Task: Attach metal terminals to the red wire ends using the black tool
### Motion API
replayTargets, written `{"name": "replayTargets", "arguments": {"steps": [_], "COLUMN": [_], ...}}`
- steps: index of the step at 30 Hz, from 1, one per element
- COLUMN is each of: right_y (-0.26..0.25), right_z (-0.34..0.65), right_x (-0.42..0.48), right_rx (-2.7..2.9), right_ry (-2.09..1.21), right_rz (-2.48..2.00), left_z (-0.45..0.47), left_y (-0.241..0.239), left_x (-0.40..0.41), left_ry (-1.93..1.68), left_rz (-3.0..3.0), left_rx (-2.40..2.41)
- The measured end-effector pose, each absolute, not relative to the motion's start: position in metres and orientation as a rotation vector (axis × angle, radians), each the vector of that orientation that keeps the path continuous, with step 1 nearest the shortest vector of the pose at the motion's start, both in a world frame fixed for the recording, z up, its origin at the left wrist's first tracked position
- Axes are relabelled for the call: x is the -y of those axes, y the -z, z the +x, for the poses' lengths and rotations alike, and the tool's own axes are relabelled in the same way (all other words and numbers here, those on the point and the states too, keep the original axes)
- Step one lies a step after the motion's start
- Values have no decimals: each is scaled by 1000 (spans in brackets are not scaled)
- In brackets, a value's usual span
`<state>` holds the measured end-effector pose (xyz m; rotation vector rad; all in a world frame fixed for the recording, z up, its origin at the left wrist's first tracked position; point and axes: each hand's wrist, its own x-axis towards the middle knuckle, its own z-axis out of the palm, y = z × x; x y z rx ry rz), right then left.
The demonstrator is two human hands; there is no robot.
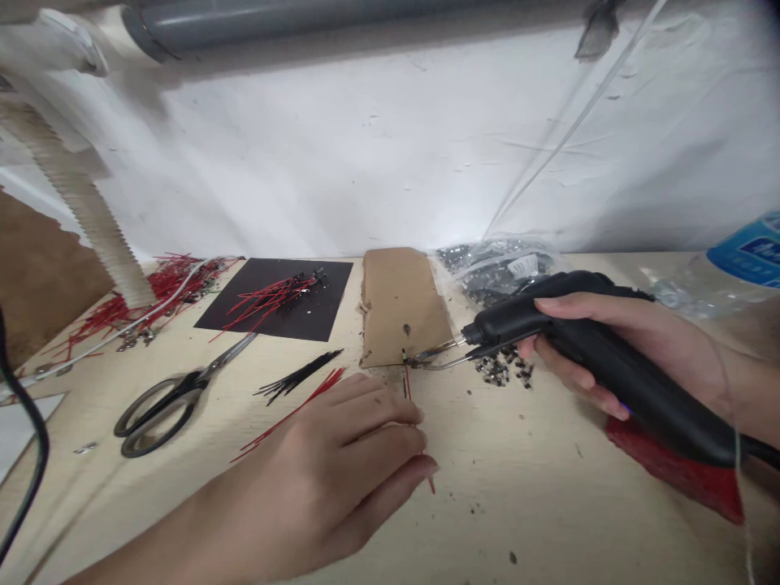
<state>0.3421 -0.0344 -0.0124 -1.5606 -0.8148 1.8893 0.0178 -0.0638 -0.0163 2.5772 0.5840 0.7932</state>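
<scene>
My right hand [597,341] is wrapped round a black soldering gun [585,325], which points left. Two thin metal prongs at its front reach a small component at the near edge of a brown cardboard piece [405,301]. My left hand [359,455] lies low over the table with its fingers closed on a thin red wire [432,485]. The wire runs up from under the fingertips toward the prongs, with a short black piece beside it. Left of that hand are loose red wires [286,416] and black wires [298,376]. Small metal-and-black components [496,367] lie below the gun.
Scissors [176,402] rest at the left, touching a black sheet [329,301] that bears red-wired pieces. A tangle of red wires [103,321] lies farther left. Behind the gun is a clear bag of parts [505,264]. A plastic bottle [747,252] stands at the right; a grey pipe [292,24] crosses above.
</scene>
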Motion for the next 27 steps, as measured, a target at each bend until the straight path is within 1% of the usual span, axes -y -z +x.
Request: {"name": "replayTargets", "arguments": {"steps": [27], "right_y": [11], "right_z": [338], "right_x": [34], "right_rx": [824], "right_ry": [-1890], "right_rz": [-1540], "left_z": [15], "left_y": [20], "left_x": [62], "left_ry": [-815], "left_rz": [2560], "left_rx": [-574]}}
